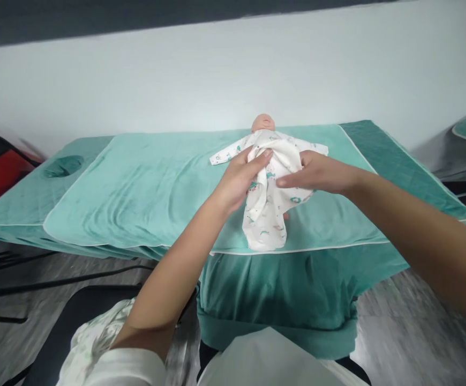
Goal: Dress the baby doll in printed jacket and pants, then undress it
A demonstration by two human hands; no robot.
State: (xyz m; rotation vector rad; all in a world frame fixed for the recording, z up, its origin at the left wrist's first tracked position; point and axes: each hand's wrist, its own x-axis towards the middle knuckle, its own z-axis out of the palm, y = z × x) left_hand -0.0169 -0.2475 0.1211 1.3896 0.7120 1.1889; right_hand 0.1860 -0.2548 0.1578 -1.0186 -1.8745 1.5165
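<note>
A baby doll (263, 123) lies on its back on the green bed, its head toward the wall. White baby clothes (265, 230) with small green prints cover its body, both sleeves spread out sideways. My left hand (243, 174) pinches a gathered fold of the cloth over the doll's middle, thumb on top. On the other side, my right hand (317, 172) has its fingers behind the bunched fabric and its thumb in front, gripping it. Below the cloth, a bit of the doll's leg (285, 215) shows. The rest of the doll's body is hidden.
The massage bed (136, 187) has a green cover with white piping and a face hole (62, 166) at the left. A black chair (84, 316) holding a patterned cloth (96, 338) stands at lower left. A red and black chair (0, 171) is at far left. A white wall (177, 80) rises behind.
</note>
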